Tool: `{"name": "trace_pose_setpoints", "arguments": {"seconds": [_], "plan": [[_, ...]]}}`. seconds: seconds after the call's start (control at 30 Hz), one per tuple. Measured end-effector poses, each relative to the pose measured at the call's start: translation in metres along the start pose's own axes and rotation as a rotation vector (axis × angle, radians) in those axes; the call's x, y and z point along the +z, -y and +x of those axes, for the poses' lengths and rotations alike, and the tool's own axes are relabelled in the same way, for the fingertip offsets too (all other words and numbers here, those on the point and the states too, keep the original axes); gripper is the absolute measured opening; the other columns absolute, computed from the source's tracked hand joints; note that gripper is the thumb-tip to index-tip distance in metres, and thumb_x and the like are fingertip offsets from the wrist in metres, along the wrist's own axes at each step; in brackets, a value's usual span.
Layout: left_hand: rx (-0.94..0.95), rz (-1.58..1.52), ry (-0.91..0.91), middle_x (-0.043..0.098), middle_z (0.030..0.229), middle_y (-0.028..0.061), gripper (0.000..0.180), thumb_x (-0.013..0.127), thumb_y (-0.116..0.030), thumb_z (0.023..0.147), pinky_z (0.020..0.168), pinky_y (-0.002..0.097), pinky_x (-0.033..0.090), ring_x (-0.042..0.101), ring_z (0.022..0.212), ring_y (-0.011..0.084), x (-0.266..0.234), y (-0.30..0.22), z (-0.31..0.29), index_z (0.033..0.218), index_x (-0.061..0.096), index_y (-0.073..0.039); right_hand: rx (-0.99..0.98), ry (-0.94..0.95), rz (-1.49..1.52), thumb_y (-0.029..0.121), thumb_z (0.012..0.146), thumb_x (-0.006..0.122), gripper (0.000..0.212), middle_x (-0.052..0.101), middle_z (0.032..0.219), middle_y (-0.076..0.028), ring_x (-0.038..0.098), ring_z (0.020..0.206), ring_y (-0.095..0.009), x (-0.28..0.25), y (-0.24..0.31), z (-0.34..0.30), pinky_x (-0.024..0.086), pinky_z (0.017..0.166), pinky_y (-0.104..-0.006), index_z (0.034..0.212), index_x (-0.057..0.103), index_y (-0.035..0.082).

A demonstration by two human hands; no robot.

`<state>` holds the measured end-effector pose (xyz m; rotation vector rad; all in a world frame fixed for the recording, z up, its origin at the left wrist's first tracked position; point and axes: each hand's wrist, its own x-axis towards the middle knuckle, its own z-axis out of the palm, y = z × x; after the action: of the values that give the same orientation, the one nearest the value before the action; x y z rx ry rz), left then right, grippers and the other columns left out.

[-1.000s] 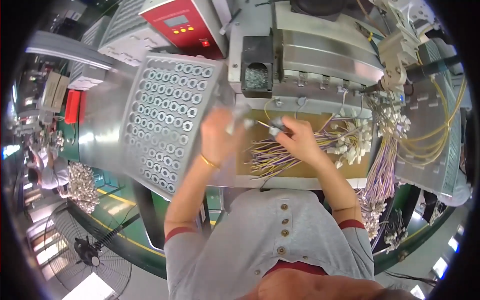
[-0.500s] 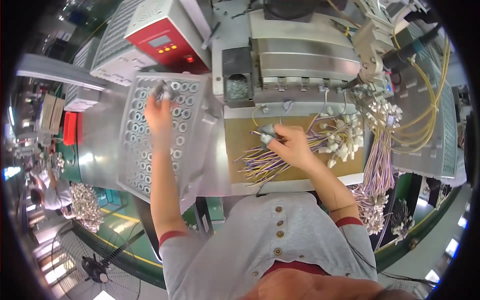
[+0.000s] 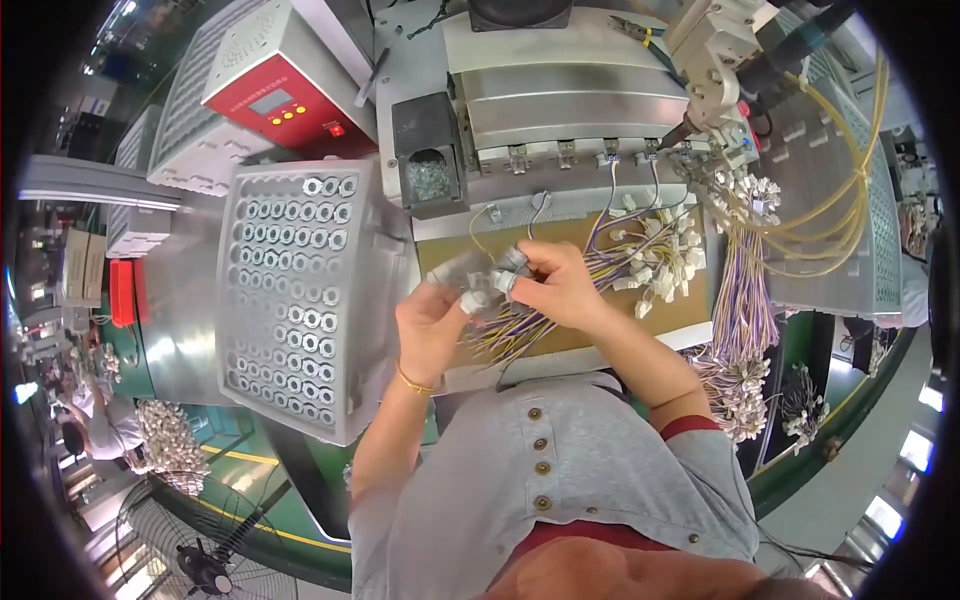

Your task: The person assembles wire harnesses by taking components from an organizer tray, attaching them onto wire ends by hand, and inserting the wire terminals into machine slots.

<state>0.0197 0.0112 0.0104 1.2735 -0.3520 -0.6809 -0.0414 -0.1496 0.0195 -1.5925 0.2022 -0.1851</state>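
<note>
handwork near wires [image 3: 512, 336], probably fitting
cannot tell any finger pinch in left hand [image 3: 432, 325] or right hand [image 3: 556, 288]; next, likely calls for steady aligning

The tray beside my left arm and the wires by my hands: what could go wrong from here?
The tray's near corner appears to overhang the table's edge, close to the left forearm; a bump might shift it and spill its rings. The loose wires lie right by the left hand and right hand, so they could snag. The left fingertips are blurred; anything small pinched there might slip.
</note>
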Motion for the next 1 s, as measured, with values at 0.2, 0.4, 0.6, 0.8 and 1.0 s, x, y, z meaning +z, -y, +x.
{"name": "trace_pose_setpoints", "arguments": {"seconds": [0.2, 0.4, 0.6, 0.8, 1.0], "plan": [[0.115, -0.047, 0.037, 0.057, 0.097, 0.0086, 0.037, 0.059, 0.001, 0.077, 0.063, 0.0224, 0.047, 0.053, 0.079, 0.0106, 0.008, -0.005, -0.002, 0.112, 0.048, 0.006, -0.065, 0.017, -0.068, 0.002, 0.068, 0.059, 0.008, 0.043, 0.051, 0.003, 0.034, 0.049, -0.001, -0.002, 0.0, -0.001, 0.028, 0.04, -0.0201, 0.068, 0.052, 0.001], [0.173, 0.132, 0.075, 0.054, 0.104, 0.0097, 0.033, 0.057, 0.004, 0.076, 0.078, 0.0277, 0.044, 0.053, 0.091, 0.015, 0.006, -0.005, 0.0, 0.108, 0.052, 0.005, -0.126, 0.036, -0.217, 0.002, 0.062, 0.059, 0.014, 0.038, 0.048, -0.003, 0.034, 0.045, -0.006, -0.002, 0.012, -0.002, 0.028, 0.039, -0.0225, 0.064, 0.045, 0.001], [0.166, -0.002, 0.054, 0.055, 0.103, 0.009, 0.032, 0.055, 0.007, 0.074, 0.074, 0.026, 0.046, 0.054, 0.088, 0.014, 0.009, 0.002, 0.0, 0.106, 0.054, 0.004, -0.126, -0.041, -0.18, 0.002, 0.06, 0.059, 0.015, 0.039, 0.048, -0.006, 0.035, 0.042, -0.012, 0.0, 0.013, -0.006, 0.029, 0.039, -0.0244, 0.063, 0.044, 0.0], [0.35, 0.613, 0.03, 0.057, 0.102, 0.0103, 0.033, 0.055, 0.008, 0.071, 0.068, 0.0233, 0.047, 0.055, 0.086, 0.0128, 0.015, -0.013, 0.0, 0.104, 0.055, 0.004, -0.196, -0.094, -0.275, 0.002, 0.06, 0.06, 0.015, 0.039, 0.049, -0.006, 0.036, 0.042, -0.01, -0.004, 0.015, -0.007, 0.031, 0.039, -0.0249, 0.063, 0.046, 0.0], [0.063, 0.067, -0.02, 0.058, 0.098, 0.01, 0.022, 0.055, 0.008, 0.074, 0.077, 0.026, 0.045, 0.055, 0.083, 0.0134, 0.01, -0.002, 0.005, 0.096, 0.057, 0.005, -0.083, 0.009, -0.265, 0.005, 0.064, 0.059, 0.013, 0.043, 0.051, -0.006, 0.037, 0.045, -0.007, 0.001, 0.008, -0.009, 0.033, 0.041, -0.0245, 0.067, 0.048, 0.0]]}}
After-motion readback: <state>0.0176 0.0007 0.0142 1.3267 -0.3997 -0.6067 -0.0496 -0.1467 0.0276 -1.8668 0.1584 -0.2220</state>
